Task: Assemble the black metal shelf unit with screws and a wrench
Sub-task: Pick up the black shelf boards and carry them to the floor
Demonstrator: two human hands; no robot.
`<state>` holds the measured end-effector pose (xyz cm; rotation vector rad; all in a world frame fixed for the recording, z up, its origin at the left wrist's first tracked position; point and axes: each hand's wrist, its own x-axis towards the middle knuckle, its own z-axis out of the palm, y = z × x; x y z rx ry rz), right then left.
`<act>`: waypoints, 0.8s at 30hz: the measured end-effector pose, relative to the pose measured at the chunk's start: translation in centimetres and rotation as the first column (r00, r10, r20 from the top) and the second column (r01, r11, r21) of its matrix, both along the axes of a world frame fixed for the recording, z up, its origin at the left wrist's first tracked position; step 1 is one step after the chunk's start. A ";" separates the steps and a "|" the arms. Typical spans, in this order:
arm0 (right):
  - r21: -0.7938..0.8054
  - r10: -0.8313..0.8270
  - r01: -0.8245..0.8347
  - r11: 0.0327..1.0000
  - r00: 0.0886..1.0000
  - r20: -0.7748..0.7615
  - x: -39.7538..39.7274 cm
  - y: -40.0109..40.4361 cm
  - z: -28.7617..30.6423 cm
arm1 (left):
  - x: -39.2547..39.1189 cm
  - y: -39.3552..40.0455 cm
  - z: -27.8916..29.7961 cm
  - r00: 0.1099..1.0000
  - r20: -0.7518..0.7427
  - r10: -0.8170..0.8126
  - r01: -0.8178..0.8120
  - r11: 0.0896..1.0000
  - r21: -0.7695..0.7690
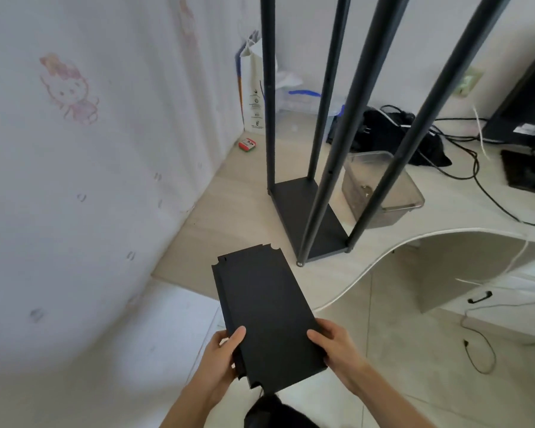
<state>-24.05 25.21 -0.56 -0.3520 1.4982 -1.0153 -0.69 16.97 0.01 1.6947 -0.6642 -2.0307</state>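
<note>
Frame point(309, 211) seen standing on desk point(229, 211): four posts fixed to base panel. Shelf panels point(266, 316) held off desk edge, gripped by left hand point(226, 350) and right hand point(334, 344). Upper shelves judged unmounted.

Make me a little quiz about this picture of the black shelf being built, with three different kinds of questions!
1. True or false: both hands hold the loose black shelf panels.
2. How many upright poles rise from the shelf frame on the desk?
3. Where is the clear plastic box? A) on the floor B) on the desk behind the frame C) in a hand

Key
1. True: the left hand and right hand grip the near end.
2. Four.
3. B.
</note>
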 end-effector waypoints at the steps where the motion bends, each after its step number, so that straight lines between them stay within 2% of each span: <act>1: 0.001 -0.010 0.010 1.000 1.000 0.006 -0.4 1.1 -0.2 | -0.4 0.9 0.0 1.000 -0.005 0.000 0.000 1.000 -0.001; 9: 0.003 -0.094 0.094 0.996 0.995 0.037 -6.8 13.8 -1.4 | -7.2 11.1 -0.2 0.996 0.022 -0.083 0.084 0.996 -0.035; 15: 0.005 -0.176 0.176 0.984 0.984 0.042 -12.9 24.2 -0.7 | -15.3 18.8 0.3 0.973 0.080 -0.217 0.223 0.972 -0.077; 20: -0.008 -0.249 0.249 0.968 0.967 -0.047 -16.4 32.0 1.0 | -22.1 23.5 0.0 0.910 0.091 -0.405 0.414 0.902 -0.120; 24: -0.007 -0.393 0.394 0.919 0.916 -0.086 -17.9 37.5 1.1 | -27.7 26.8 -1.0 0.812 0.127 -0.569 0.583 0.802 -0.131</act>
